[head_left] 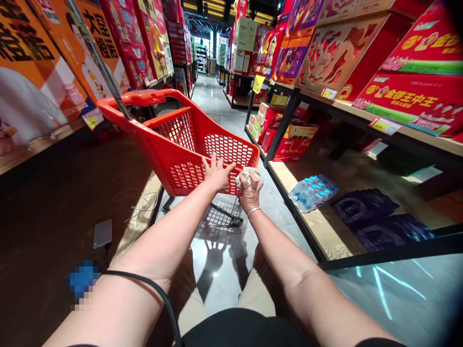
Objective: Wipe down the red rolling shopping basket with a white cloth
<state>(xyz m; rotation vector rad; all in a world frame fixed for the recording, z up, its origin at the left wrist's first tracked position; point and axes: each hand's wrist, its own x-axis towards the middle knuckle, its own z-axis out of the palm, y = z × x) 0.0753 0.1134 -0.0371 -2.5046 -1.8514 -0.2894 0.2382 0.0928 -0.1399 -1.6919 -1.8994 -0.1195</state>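
In front of me a red plastic shopping cart point(144, 127) stands on the aisle floor, its handle toward the upper left. My left hand point(218, 174) rests on the near rim of its basket with the fingers spread, holding nothing. Just to the right, my right hand point(250, 193) is closed around a crumpled pale cloth point(249, 176). The cloth lies against the cart's corner at the right end of the rim. Part of the cloth is hidden under my fingers. A thin bracelet circles my right wrist.
At right, a shelf holds red boxes point(415, 99) above and a pack of water bottles point(314, 192) below, with dark wrapped packs point(365, 207) beside it. At left, a low shelf carries a power bank point(102, 233) and a white cable point(144, 206). A metal pole point(103, 62) rises by the cart handle.
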